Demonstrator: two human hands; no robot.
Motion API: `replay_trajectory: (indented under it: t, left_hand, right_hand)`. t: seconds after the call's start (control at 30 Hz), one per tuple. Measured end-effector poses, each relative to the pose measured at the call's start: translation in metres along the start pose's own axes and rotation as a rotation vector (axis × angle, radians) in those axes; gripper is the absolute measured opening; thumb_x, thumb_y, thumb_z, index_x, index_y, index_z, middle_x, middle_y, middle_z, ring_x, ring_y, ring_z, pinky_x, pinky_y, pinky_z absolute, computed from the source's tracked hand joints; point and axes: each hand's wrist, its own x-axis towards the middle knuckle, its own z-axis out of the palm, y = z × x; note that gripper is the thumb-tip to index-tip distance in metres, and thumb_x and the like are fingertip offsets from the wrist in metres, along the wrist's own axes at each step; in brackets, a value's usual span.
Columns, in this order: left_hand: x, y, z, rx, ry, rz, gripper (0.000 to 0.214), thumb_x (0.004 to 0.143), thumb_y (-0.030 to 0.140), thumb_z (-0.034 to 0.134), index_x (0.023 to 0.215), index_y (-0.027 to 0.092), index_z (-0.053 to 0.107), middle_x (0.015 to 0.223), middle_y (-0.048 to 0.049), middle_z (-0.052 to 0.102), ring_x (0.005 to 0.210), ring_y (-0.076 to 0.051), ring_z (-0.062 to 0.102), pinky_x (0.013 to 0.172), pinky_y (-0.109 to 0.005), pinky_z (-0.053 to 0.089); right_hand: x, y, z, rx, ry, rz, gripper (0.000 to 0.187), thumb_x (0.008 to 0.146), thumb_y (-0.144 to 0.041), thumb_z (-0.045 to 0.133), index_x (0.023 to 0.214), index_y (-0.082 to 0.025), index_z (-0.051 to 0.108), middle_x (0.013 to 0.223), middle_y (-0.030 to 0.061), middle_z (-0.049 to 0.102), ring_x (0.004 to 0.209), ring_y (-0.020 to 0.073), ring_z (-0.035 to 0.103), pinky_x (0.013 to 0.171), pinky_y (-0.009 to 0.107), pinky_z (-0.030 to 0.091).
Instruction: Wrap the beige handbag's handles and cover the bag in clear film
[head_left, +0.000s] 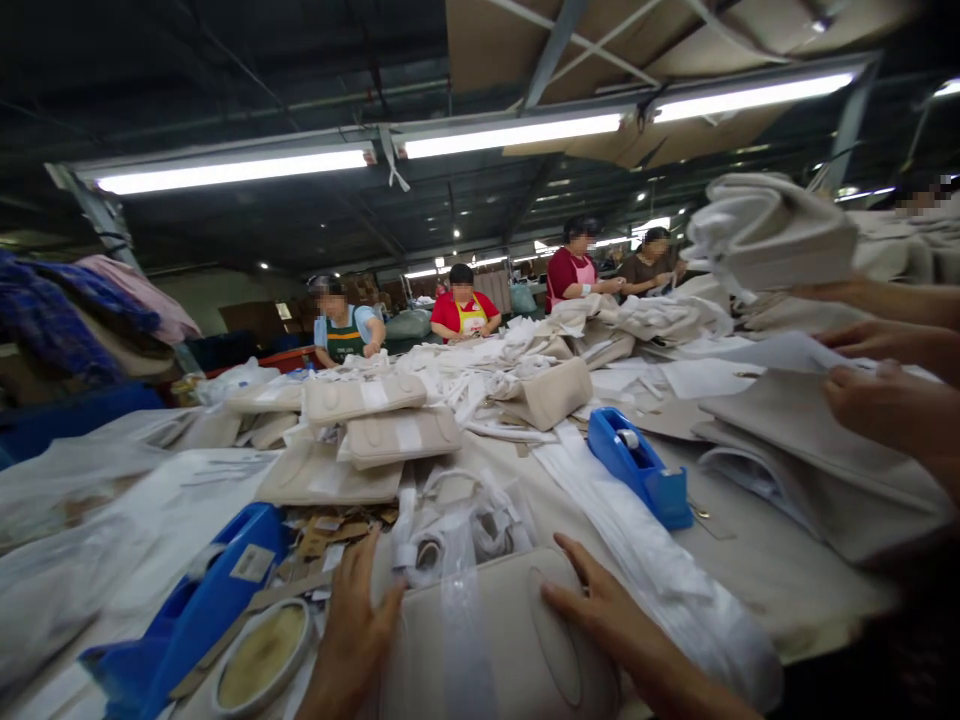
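The beige rounded bag (517,650) at six o'clock looks matt, smooth and leather-like; the blue plastic tape dispenser (637,468) at one o'clock from it is glossy.

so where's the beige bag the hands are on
In the head view the beige bag lies at the bottom centre, between the left hand and the right hand resting on it, with a blue tape dispenser to its left.

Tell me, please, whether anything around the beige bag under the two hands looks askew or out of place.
Nothing looks damaged. The left hand and right hand lie flat on the beige bag. The near blue tape dispenser seems tipped on its side, unlike the upright far dispenser; brown card scraps lie loose beside it.
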Motion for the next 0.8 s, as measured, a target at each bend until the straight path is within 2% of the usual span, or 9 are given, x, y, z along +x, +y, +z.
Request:
replay_trajectory:
  t: [0.03,0.13,0.2,0.27,0.37,0.47,0.57,0.7,0.8]
  left_hand:
    - [0.010,0.018,0.003,0.057,0.014,0.173,0.056,0.084,0.035,0.049,0.134,0.010,0.051,0.138,-0.0173,0.052,0.132,-0.034,0.043,0.113,-0.059,0.032]
    - [0.037,0.075,0.024,0.089,-0.159,0.574,0.047,0.090,0.014,0.034,0.133,0.015,0.053,0.138,-0.0127,0.054,0.132,-0.024,0.044,0.115,-0.052,0.033]
    - [0.052,0.106,0.047,0.059,-0.302,0.761,0.053,0.087,0.004,0.032,0.135,0.017,0.050,0.139,-0.0101,0.054,0.132,-0.020,0.044,0.116,-0.048,0.034]
    - [0.063,0.125,0.074,0.037,-0.410,0.868,0.054,0.088,0.002,0.033,0.138,0.017,0.044,0.139,-0.0092,0.055,0.133,-0.019,0.044,0.117,-0.046,0.033]
    - [0.075,0.131,0.107,0.068,-0.519,0.938,0.047,0.093,0.006,0.037,0.138,0.017,0.043,0.131,-0.0093,0.061,0.124,-0.018,0.054,0.117,-0.047,0.032]
    - [0.078,0.121,0.122,0.162,-0.557,0.947,0.041,0.096,0.010,0.037,0.135,0.018,0.047,0.115,-0.0080,0.069,0.108,-0.019,0.063,0.113,-0.050,0.037]
    - [0.073,0.113,0.120,0.130,-0.541,0.949,0.044,0.097,0.010,0.035,0.138,0.022,0.045,0.123,-0.0071,0.065,0.117,-0.020,0.059,0.113,-0.048,0.036]
    - [0.070,0.114,0.107,-0.081,-0.490,0.931,0.046,0.098,0.013,0.035,0.141,0.026,0.040,0.139,-0.0032,0.055,0.136,-0.017,0.042,0.119,-0.041,0.028]
    - [0.070,0.119,0.101,-0.116,-0.565,0.935,0.049,0.096,0.015,0.034,0.144,0.024,0.036,0.144,-0.0038,0.050,0.138,-0.017,0.039,0.121,-0.041,0.023]
  right_hand:
    - [-0.001,0.003,-0.002,0.037,-0.010,0.002,0.096,0.065,-0.046,0.066,0.147,-0.007,0.034,0.144,0.0191,0.046,0.131,0.0322,0.045,0.110,0.040,0.036]
    - [-0.003,0.013,-0.007,0.125,-0.019,0.052,0.092,0.066,-0.042,0.066,0.146,-0.010,0.034,0.132,0.0177,0.054,0.116,0.0295,0.057,0.097,0.038,0.046]
    - [-0.003,0.017,-0.011,0.157,-0.028,0.091,0.092,0.065,-0.040,0.067,0.146,-0.011,0.033,0.124,0.0157,0.055,0.105,0.0271,0.061,0.089,0.036,0.049]
    - [-0.001,0.019,-0.015,0.150,-0.039,0.122,0.096,0.064,-0.038,0.068,0.148,-0.012,0.030,0.116,0.0127,0.055,0.094,0.0238,0.063,0.081,0.034,0.050]
    - [0.004,0.016,-0.020,0.064,-0.060,0.154,0.103,0.063,-0.033,0.071,0.151,-0.011,0.023,0.104,0.0081,0.055,0.083,0.0201,0.061,0.075,0.032,0.049]
    - [0.010,0.012,-0.022,0.024,-0.096,0.154,0.107,0.062,-0.029,0.073,0.153,-0.012,0.019,0.103,0.0068,0.054,0.081,0.0190,0.058,0.076,0.032,0.047]
    - [0.015,0.010,-0.023,0.045,-0.118,0.160,0.112,0.061,-0.028,0.074,0.155,-0.014,0.014,0.106,0.0066,0.053,0.083,0.0192,0.057,0.079,0.033,0.046]
    - [0.020,0.011,-0.024,0.098,-0.186,0.175,0.116,0.060,-0.028,0.074,0.155,-0.015,0.009,0.106,0.0063,0.052,0.090,0.0213,0.057,0.082,0.033,0.044]
    - [0.024,0.016,-0.026,0.138,-0.220,0.174,0.119,0.058,-0.031,0.076,0.155,-0.015,0.008,0.110,0.0080,0.051,0.090,0.0222,0.057,0.080,0.034,0.045]
